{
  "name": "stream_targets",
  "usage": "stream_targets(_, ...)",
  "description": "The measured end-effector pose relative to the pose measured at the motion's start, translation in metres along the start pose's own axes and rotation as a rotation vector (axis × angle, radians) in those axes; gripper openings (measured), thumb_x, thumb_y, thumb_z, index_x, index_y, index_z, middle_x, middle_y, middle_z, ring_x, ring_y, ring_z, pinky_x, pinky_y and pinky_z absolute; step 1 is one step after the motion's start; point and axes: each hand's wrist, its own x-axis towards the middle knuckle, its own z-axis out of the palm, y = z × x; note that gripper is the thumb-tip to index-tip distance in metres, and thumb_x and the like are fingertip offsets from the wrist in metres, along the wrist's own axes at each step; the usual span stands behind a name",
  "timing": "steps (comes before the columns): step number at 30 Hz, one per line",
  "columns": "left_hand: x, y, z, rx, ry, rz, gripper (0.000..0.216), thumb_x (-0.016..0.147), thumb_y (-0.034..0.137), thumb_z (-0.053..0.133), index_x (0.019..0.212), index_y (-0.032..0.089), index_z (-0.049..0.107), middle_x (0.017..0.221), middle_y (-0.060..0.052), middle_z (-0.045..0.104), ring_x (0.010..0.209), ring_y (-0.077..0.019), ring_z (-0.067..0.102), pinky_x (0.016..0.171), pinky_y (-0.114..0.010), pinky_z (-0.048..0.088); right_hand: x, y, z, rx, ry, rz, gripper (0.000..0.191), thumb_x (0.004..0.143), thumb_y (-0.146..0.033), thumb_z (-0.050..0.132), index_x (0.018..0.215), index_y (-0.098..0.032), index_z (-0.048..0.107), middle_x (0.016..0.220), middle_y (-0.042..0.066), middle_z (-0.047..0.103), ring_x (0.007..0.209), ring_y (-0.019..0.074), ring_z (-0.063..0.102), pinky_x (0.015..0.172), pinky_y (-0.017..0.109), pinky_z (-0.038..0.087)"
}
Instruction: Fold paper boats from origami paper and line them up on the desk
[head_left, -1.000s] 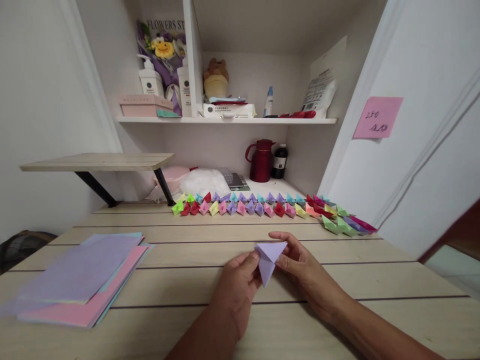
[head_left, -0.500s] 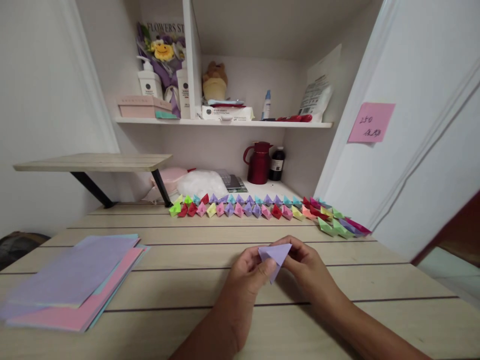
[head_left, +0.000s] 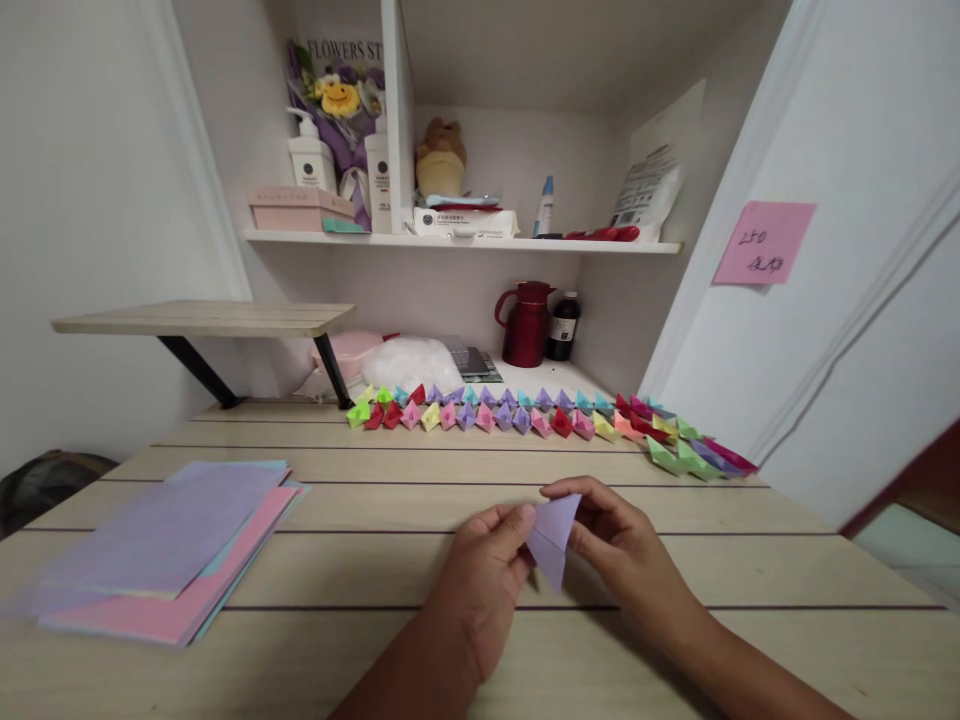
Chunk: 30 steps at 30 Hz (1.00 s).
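Note:
A piece of purple folded paper [head_left: 553, 537], creased into a small pointed shape, is held above the wooden table. My left hand [head_left: 491, 560] pinches its left side, the thumb on the near face and the fingers behind. At its right side is my right hand [head_left: 611, 535], with curled fingers: the index finger reaches over the top edge and the thumb meets the right edge. Part of the right fingers' grip is hidden behind the paper. Beyond both hands, rows of small folded paper boats [head_left: 502, 416] in many colours stretch across the table.
A stack of coloured paper sheets [head_left: 172, 530], purple on top, lies at the left. Behind the boats stand a red jug [head_left: 527, 325] and a dark bottle [head_left: 563, 327]. A small raised wooden shelf [head_left: 202, 318] is at the back left; a pink note [head_left: 765, 243] hangs on the right.
The folded paper has turned in my hands, its lower tip now pointing further down. My left thumb has shifted from its middle to its upper left corner. The view has swung slightly left.

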Motion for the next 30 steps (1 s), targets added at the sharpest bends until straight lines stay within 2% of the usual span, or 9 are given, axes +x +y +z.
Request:
stream_targets(5,0.001,-0.001,-0.001,-0.093,0.026,-0.024,0.020,0.070,0.026,0.078,0.079,0.012,0.066,0.080,-0.006,0.065,0.082,-0.0149,0.059,0.086,-0.026,0.042,0.000,0.002,0.000,0.125,-0.037,0.034,0.030,0.080,-0.026,0.067,0.109,-0.025,0.059,0.087,0.000,0.060,0.077,0.0149,0.054,0.068,0.025,0.045)
stream_targets(8,0.001,-0.002,-0.002,-0.071,0.028,-0.032,0.023,0.069,0.026,0.079,0.082,0.011,0.067,0.081,-0.007,0.065,0.082,-0.0149,0.059,0.086,-0.027,0.042,0.000,0.000,-0.001,0.114,-0.091,0.001,0.023,0.080,-0.026,0.067,0.103,-0.023,0.064,0.090,0.001,0.061,0.081,0.0160,0.055,0.072,0.027,0.045)
stream_targets(13,0.001,-0.003,-0.005,0.085,0.034,-0.025,0.032,0.066,0.034,0.079,0.081,0.009,0.066,0.081,-0.008,0.065,0.078,-0.0154,0.058,0.082,-0.029,0.044,0.002,-0.001,-0.003,0.060,-0.112,0.020,0.011,0.080,-0.025,0.065,0.089,-0.020,0.065,0.080,0.000,0.061,0.073,0.0149,0.054,0.067,0.026,0.044)
stream_targets(16,0.006,-0.002,-0.010,0.294,0.116,0.013,0.027,0.065,0.033,0.076,0.072,0.011,0.063,0.071,-0.004,0.062,0.070,-0.0148,0.057,0.075,-0.029,0.045,0.003,0.000,-0.002,-0.043,-0.143,0.045,0.008,0.081,-0.023,0.061,0.088,-0.019,0.064,0.080,0.000,0.061,0.073,0.0154,0.054,0.067,0.026,0.043)
stream_targets(19,0.011,0.004,-0.018,0.748,0.201,0.159,0.009,0.071,0.022,0.064,0.066,0.015,0.061,0.066,-0.001,0.059,0.067,-0.0153,0.056,0.068,-0.029,0.044,0.004,0.002,0.002,-0.185,-0.218,0.053,0.011,0.081,-0.015,0.055,0.086,-0.019,0.065,0.080,0.001,0.062,0.071,0.0153,0.055,0.065,0.026,0.042)
stream_targets(22,0.014,0.010,-0.026,1.080,0.229,0.363,0.011,0.065,0.008,0.059,0.068,0.018,0.063,0.083,-0.002,0.060,0.087,-0.0187,0.058,0.082,-0.032,0.044,0.004,0.002,0.008,-0.304,-0.288,-0.003,0.021,0.077,-0.006,0.052,0.084,-0.019,0.066,0.082,0.001,0.063,0.074,0.0153,0.057,0.066,0.025,0.042)
stream_targets(25,0.013,0.017,-0.029,1.274,0.260,0.499,0.022,0.065,0.005,0.059,0.080,0.019,0.065,0.102,-0.005,0.055,0.106,-0.0214,0.052,0.096,-0.037,0.040,0.003,0.000,0.011,-0.381,-0.311,-0.080,0.025,0.075,-0.002,0.050,0.083,-0.020,0.065,0.082,0.000,0.063,0.076,0.0149,0.059,0.068,0.024,0.043)
stream_targets(28,0.002,0.025,-0.028,1.347,0.327,0.580,0.012,0.079,0.013,0.052,0.084,0.019,0.061,0.105,-0.007,0.052,0.108,-0.0218,0.051,0.095,-0.040,0.042,0.002,-0.001,0.009,-0.470,-0.304,-0.135,0.026,0.075,-0.001,0.050,0.084,-0.021,0.064,0.081,0.000,0.064,0.076,0.0145,0.059,0.069,0.024,0.042)
stream_targets(30,-0.012,0.029,-0.028,1.392,0.275,0.641,0.011,0.086,0.020,0.045,0.082,0.020,0.056,0.102,-0.006,0.051,0.105,-0.0213,0.051,0.093,-0.041,0.043,0.001,0.000,0.007,-0.551,-0.293,-0.169,0.025,0.076,-0.002,0.051,0.085,-0.021,0.063,0.082,0.000,0.064,0.077,0.0146,0.058,0.070,0.024,0.042)
